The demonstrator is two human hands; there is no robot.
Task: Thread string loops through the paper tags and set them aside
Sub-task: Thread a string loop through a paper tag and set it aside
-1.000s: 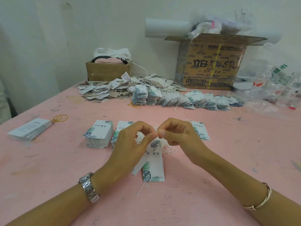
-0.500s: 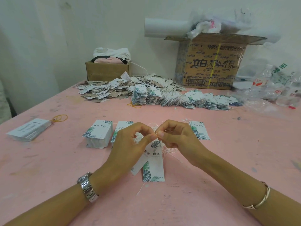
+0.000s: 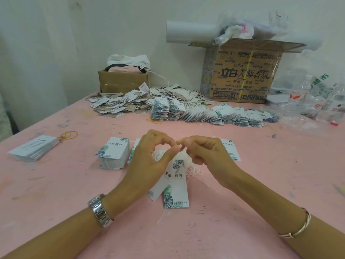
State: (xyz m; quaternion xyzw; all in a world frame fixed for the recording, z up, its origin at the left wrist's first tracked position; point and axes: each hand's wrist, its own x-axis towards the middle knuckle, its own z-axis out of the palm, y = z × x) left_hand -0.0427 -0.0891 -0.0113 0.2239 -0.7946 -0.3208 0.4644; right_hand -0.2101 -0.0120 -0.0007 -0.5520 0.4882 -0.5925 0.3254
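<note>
My left hand (image 3: 149,161) pinches the top of two white paper tags (image 3: 175,186) printed with green leaves, which hang down over the pink table (image 3: 56,193). My right hand (image 3: 203,154) meets it fingertip to fingertip, pinching a thin white string (image 3: 179,145) at the tags' top. A tangle of white string loops (image 3: 192,169) lies under my hands. Stacks of unthreaded tags sit just beyond: one stack (image 3: 113,153) on the left, another tag stack (image 3: 230,149) behind my right hand.
Rows of threaded tags (image 3: 205,114) and a loose tag heap (image 3: 121,103) lie at the back. Behind them stand a small cardboard box (image 3: 123,80) and a large printed box (image 3: 242,71). A card stack (image 3: 33,148) and rubber band (image 3: 68,135) lie left; plastic bottles (image 3: 298,94) right.
Both hands stay over the same spot. The fingertips have risen slightly and shifted as they work the string at the tags' top.
</note>
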